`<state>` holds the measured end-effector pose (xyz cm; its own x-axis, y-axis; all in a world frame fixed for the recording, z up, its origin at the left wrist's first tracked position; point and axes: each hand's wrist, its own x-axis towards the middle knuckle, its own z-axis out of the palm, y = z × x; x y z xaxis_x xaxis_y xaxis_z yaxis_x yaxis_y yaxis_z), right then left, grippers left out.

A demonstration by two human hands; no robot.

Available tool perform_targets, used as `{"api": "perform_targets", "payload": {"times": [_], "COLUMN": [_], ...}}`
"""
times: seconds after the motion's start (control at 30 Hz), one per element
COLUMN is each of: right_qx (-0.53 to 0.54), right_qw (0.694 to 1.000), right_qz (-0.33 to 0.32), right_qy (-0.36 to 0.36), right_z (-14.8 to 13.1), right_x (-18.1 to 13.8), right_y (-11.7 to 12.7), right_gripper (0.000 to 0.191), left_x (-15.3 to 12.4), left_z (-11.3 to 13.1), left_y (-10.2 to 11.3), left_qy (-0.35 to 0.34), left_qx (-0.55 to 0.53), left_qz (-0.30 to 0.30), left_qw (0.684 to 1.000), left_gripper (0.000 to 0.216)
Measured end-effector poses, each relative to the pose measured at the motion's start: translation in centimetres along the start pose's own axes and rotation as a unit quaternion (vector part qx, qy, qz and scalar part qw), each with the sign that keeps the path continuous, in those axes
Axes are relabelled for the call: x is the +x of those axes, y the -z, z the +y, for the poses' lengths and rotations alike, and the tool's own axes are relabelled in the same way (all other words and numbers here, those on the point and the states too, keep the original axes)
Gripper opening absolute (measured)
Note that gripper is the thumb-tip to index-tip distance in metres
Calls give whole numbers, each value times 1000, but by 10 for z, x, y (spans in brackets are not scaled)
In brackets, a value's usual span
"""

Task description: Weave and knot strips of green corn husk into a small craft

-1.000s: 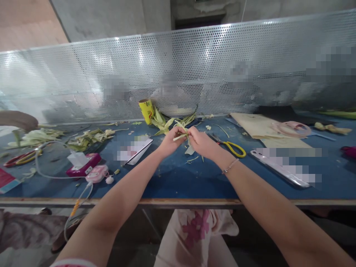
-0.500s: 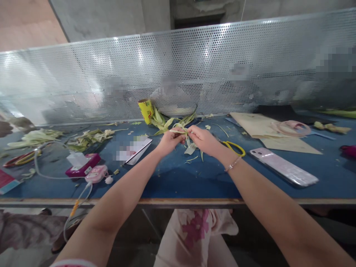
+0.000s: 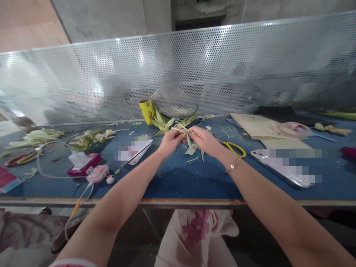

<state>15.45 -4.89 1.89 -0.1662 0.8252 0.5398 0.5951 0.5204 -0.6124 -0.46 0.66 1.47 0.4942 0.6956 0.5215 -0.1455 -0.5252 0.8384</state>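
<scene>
Above the middle of the blue table, my left hand and my right hand meet, both closed on pale green corn husk strips. Fingertips almost touch, and the strips loop and cross between them. Just behind lie more corn husks, loose and leafy, beside a yellow printed tube. Small husk scraps lie under my hands. Yellow-handled scissors rest by my right wrist, their blades hidden behind it. The exact crossing of the strips is too small to make out.
A perforated metal screen stands along the table's back. Left are a phone, a purple box, a pink charger with cable, and husk piles. To the right lie a pink-backed phone, brown paper and a tape roll.
My hands stay together on the strips, with only small finger movements and a slight shift in the strips. A co-worker's hand at the far left has gone out of view.
</scene>
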Motion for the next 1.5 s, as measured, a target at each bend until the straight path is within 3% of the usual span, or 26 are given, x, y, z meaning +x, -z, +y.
{"api": "perform_targets", "payload": {"times": [0.23, 0.47, 0.63, 0.87, 1.03, 1.5], "right_qx": [26, -82, -106, -87, -68, -63], "right_qw": [1000, 996, 991, 992, 995, 998], "right_qz": [6, 16, 66, 70, 63, 18], "right_qy": [17, 21, 56, 51, 24, 8], "right_z": [5, 1, 3, 2, 4, 8], "right_x": [2, 0, 3, 3, 2, 2], "right_y": [-4, -7, -9, -10, -9, -8], "right_gripper": [19, 17, 16, 18, 18, 20], "left_x": [2, 3, 0, -3, -4, -3], "left_z": [-9, -4, 0, 0, 0, -4], "left_y": [3, 7, 3, 4, 2, 1], "left_qy": [21, 31, 1, -40, -26, 19], "left_qx": [-14, 45, 127, 277, 260, 232], "left_qz": [3, -9, -10, -16, -18, 4], "left_qw": [1000, 998, 992, 960, 965, 972], "left_gripper": [28, 22, 17, 20, 29, 27]}}
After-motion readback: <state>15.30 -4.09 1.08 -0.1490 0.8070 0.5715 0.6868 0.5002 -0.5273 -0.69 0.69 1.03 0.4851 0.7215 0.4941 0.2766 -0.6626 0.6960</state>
